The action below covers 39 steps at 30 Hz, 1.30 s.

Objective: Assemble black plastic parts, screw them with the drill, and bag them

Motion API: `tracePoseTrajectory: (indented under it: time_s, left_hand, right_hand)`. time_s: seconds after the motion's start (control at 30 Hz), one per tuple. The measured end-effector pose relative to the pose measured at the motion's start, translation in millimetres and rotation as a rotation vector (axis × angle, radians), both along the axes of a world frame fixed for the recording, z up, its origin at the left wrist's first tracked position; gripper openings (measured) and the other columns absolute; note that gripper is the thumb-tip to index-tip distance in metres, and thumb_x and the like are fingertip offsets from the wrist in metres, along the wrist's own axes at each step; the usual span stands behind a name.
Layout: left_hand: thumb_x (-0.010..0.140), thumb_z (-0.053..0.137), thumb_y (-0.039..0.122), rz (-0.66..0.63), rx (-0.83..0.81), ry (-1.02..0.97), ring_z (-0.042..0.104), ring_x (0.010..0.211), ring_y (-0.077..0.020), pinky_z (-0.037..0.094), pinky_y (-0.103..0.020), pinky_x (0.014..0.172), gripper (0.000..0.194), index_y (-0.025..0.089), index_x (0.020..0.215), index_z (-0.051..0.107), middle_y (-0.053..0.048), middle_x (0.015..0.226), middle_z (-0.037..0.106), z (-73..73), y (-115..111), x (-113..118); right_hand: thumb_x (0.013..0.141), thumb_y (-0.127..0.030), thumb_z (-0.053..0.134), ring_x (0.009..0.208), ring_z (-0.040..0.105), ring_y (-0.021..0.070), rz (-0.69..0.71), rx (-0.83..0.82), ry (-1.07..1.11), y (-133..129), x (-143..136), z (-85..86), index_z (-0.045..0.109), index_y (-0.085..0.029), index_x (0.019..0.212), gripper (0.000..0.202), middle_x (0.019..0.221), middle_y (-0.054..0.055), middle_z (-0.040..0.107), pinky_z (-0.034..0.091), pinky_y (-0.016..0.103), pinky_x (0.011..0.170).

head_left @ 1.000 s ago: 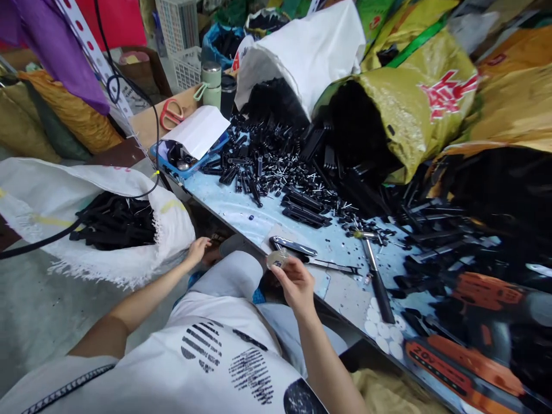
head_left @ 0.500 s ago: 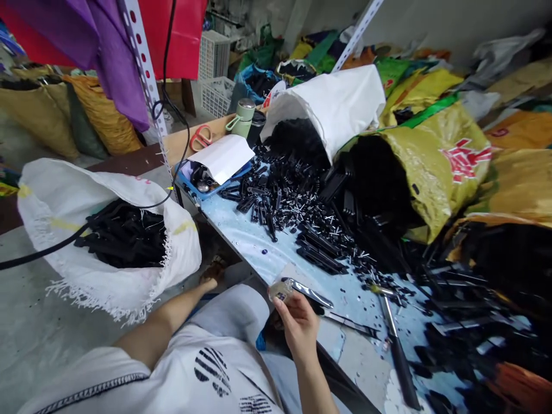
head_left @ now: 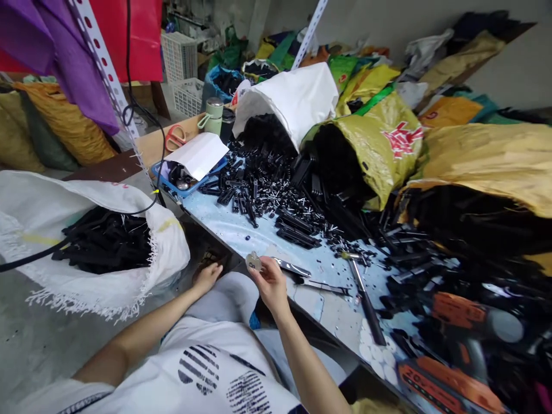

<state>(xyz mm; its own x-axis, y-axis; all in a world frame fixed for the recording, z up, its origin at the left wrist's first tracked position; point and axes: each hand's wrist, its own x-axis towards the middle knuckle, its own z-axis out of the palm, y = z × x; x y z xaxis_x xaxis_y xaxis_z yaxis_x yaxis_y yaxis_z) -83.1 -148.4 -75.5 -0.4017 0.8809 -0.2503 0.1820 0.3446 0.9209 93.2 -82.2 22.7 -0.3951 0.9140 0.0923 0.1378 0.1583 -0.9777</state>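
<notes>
My right hand [head_left: 271, 282] pinches a small roundish silvery-grey piece [head_left: 253, 261] between thumb and fingers, just over the table's near edge. What exactly the piece is, I cannot make out. Right behind that hand, two long black strips [head_left: 293, 267] with shiny faces lie on the blue table top [head_left: 215, 221]. My left hand [head_left: 208, 279] rests low by my knee, below the table edge, its fingers loosely extended and no object visible in them. A hammer [head_left: 364, 302] with a black handle lies to the right of the strips.
Black parts and small metal pins [head_left: 276, 195] are heaped across the table. A white sack [head_left: 293, 100] and a yellow sack [head_left: 383, 144] spill black pieces. An orange cordless drill [head_left: 461, 345] lies at right. Another white sack [head_left: 168, 230] stands on the floor at left.
The camera view has swung right, bringing the drill fully into sight. My left hand now shows more clearly beside the knee. The right hand still holds the small piece.
</notes>
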Motion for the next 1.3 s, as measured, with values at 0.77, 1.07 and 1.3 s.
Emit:
tracePoseTrajectory:
  time_s: [0.77,1.07,1.3]
  left_hand:
    - [0.083,0.053,0.042,-0.192,0.188,0.019,0.052,0.049,-0.0109,0.040,-0.022,0.050,0.033,0.016,0.100,0.064,0.000,0.067,0.060,74.2,61,-2]
    - [0.084,0.053,0.034,-0.560,0.178,0.153,0.056,0.075,-0.0140,0.042,-0.023,0.070,0.026,0.016,0.099,0.064,-0.002,0.088,0.065,100.5,74,22]
    - [0.084,0.050,0.046,-0.757,0.012,-0.180,0.044,0.054,-0.0079,0.033,-0.019,0.049,0.035,0.012,0.085,0.059,0.000,0.068,0.054,91.9,80,29]
  right_hand:
    - [0.084,-0.036,0.057,0.069,0.060,0.0126,0.368,0.103,-0.277,122,-15,8.1,0.064,-0.013,0.102,0.029,0.085,0.004,0.067,0.051,0.025,0.065]
    - [0.085,-0.037,0.059,0.084,0.061,0.0158,0.684,0.255,-0.242,119,34,46.4,0.068,-0.016,0.096,0.025,0.091,0.007,0.066,0.048,0.028,0.078]
    - [0.085,-0.043,0.058,0.079,0.060,0.0147,0.739,0.237,-0.260,118,53,41.2,0.067,-0.014,0.092,0.031,0.087,0.007,0.065,0.046,0.025,0.073]
